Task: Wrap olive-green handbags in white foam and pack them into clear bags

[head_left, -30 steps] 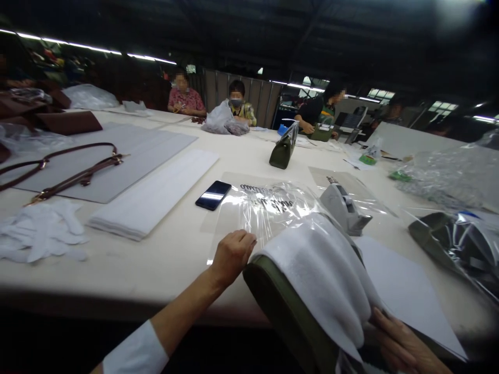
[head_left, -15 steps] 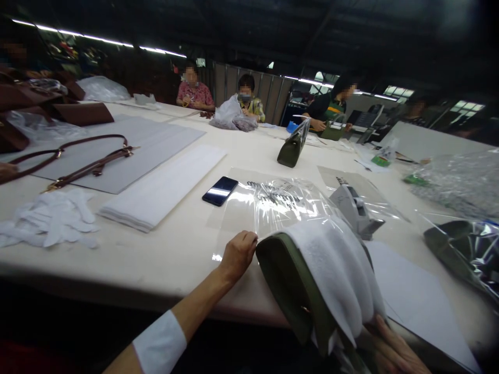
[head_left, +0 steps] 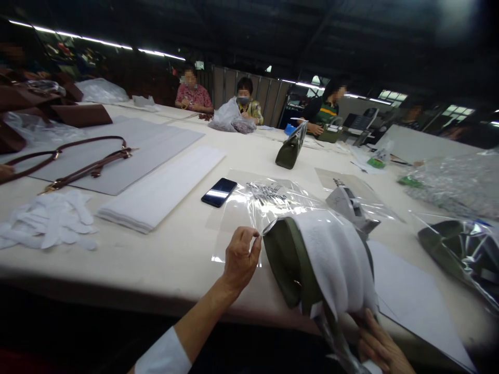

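Observation:
An olive green bag point(head_left: 290, 262) wrapped in white fabric point(head_left: 335, 259) lies tilted at the near table edge, its top inside a clear plastic bag point(head_left: 268, 205) with black print. My left hand point(head_left: 239, 257) pinches the plastic bag's open edge beside the green bag. My right hand point(head_left: 380, 348) grips the bag's lower end at the bottom right, fingers curled around it and partly cut off by the frame.
A black phone point(head_left: 219, 191) lies beyond the plastic. A tape dispenser point(head_left: 351, 205), white paper sheets point(head_left: 409, 291), folded white fabric point(head_left: 167, 184), white gloves point(head_left: 50, 221), brown straps point(head_left: 70, 166) on grey board, and another wrapped green bag point(head_left: 460, 254) surround it. Several people sit at the far side.
My left hand lifted slightly and pulled the plastic bag's edge over the green bag's top. The green bag slid further into the plastic and tilted more steeply.

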A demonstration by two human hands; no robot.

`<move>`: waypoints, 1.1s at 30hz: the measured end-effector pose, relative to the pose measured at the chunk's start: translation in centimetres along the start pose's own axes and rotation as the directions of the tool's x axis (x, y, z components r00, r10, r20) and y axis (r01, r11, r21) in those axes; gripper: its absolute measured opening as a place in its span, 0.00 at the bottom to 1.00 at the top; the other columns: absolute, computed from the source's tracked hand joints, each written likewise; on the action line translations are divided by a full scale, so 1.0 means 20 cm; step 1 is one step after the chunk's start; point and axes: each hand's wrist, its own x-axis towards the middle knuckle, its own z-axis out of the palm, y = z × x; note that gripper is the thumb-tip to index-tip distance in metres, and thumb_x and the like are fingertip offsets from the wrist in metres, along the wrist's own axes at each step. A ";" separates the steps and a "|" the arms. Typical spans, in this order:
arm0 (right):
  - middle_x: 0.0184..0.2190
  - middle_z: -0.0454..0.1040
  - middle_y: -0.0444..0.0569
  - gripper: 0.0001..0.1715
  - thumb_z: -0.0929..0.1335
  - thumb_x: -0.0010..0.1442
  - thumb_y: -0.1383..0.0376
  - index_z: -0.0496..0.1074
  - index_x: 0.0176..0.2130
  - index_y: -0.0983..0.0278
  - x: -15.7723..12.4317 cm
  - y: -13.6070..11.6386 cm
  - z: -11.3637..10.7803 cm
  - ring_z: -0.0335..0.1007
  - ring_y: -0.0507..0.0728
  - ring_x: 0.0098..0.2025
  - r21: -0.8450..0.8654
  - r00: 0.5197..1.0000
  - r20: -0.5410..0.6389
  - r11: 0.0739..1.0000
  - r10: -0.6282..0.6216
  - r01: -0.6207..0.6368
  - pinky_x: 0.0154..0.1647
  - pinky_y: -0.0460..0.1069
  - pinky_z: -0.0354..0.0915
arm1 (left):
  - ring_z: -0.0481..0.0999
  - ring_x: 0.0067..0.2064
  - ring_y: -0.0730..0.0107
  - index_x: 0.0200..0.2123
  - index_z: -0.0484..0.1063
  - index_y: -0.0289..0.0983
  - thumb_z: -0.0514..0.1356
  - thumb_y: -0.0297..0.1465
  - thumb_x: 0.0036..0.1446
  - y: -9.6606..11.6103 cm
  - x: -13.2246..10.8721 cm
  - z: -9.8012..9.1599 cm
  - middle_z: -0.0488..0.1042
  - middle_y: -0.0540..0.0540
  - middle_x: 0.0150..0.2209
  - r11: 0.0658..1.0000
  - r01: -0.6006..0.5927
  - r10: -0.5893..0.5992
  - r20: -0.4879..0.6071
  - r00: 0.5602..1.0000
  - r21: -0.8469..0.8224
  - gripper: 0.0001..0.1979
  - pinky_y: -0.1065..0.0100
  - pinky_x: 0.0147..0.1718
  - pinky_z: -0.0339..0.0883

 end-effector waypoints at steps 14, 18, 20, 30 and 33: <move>0.09 0.45 0.30 0.28 0.75 0.40 0.52 0.58 0.28 0.64 -0.06 -0.05 0.29 0.36 0.39 0.11 -0.085 0.996 -0.043 0.994 -0.077 0.073 0.11 0.36 0.33 | 0.62 0.52 0.53 0.54 0.55 0.37 0.61 0.41 0.49 0.25 0.06 -0.08 0.62 0.36 0.51 0.903 -0.379 0.363 0.111 0.925 0.205 0.31 0.50 0.50 0.56; 0.09 0.45 0.30 0.26 0.73 0.42 0.51 0.60 0.30 0.64 -0.08 -0.06 0.33 0.36 0.39 0.11 -0.105 0.992 -0.045 0.988 -0.118 0.113 0.11 0.37 0.33 | 0.53 0.59 0.47 0.59 0.49 0.38 0.62 0.44 0.46 0.43 0.23 0.08 0.54 0.36 0.59 0.806 -0.503 0.395 0.348 0.850 0.312 0.40 0.41 0.56 0.39; 0.09 0.47 0.30 0.25 0.73 0.44 0.51 0.61 0.32 0.64 -0.08 -0.05 0.33 0.36 0.40 0.11 -0.119 0.990 -0.036 0.984 -0.135 0.130 0.11 0.37 0.34 | 0.49 0.60 0.45 0.59 0.49 0.37 0.62 0.44 0.45 0.49 0.28 0.20 0.52 0.36 0.60 0.775 -0.551 0.408 0.421 0.810 0.310 0.41 0.39 0.56 0.37; 0.08 0.49 0.31 0.27 0.71 0.43 0.48 0.62 0.34 0.64 -0.06 -0.04 0.35 0.39 0.42 0.10 -0.162 0.988 -0.052 0.977 -0.146 0.136 0.11 0.40 0.37 | 0.72 0.33 0.59 0.33 0.69 0.29 0.50 0.22 0.53 0.65 0.31 0.42 0.72 0.39 0.31 0.656 -0.722 0.490 0.603 0.629 0.221 0.09 0.57 0.33 0.65; 0.10 0.52 0.33 0.27 0.72 0.39 0.48 0.59 0.28 0.63 -0.04 -0.01 0.36 0.44 0.43 0.12 -0.158 0.982 -0.014 0.970 -0.188 0.184 0.12 0.40 0.39 | 0.71 0.38 0.60 0.39 0.69 0.31 0.50 0.28 0.55 0.71 0.13 0.34 0.72 0.40 0.37 0.571 -0.815 0.662 0.530 0.530 0.101 0.11 0.58 0.39 0.65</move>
